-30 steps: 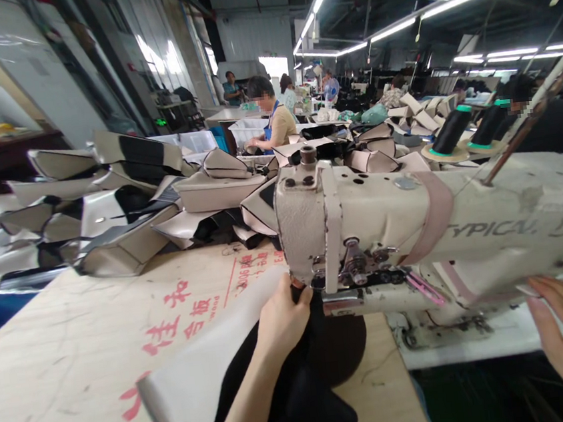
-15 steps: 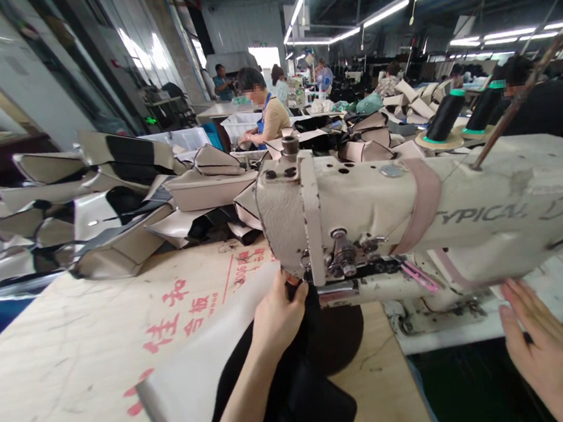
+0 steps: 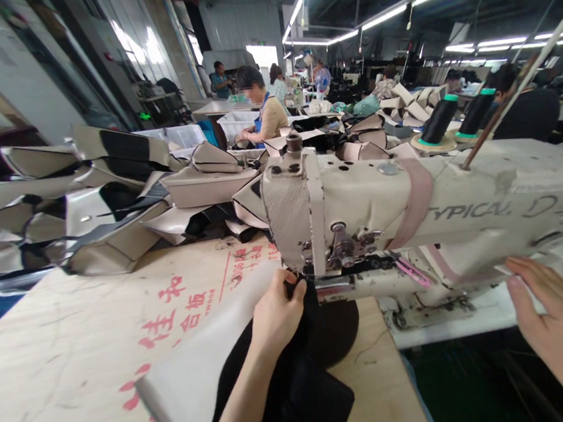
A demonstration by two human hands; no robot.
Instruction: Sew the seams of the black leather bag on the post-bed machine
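Note:
Beneath the head of the cream sewing machine (image 3: 350, 197), my left hand (image 3: 278, 313) is closed on a piece of black fabric (image 3: 315, 395), thumb and fingers pinching its edge close to the needle area. The fabric hangs down over the wooden board, with a pale grey-white sheet (image 3: 201, 360) lying along its left side. My right hand (image 3: 555, 303) is at the right, below the machine arm, fingers stretched out and thumb apart. Its fingertips are near the machine's lower body; whether they touch it I cannot tell. The needle itself is hidden.
A plywood board (image 3: 88, 339) with red lettering extends left of the machine. Behind it lie heaped beige-and-black sewn pieces (image 3: 124, 247). Black thread cones (image 3: 438, 121) stand behind the machine arm. A pink-handled tool (image 3: 411, 270) rests on the machine. A person (image 3: 269, 115) works farther back.
My right hand has shifted a little right and up, away from the machine's lower body. The left hand keeps its pinch on the black fabric. The view has turned slightly.

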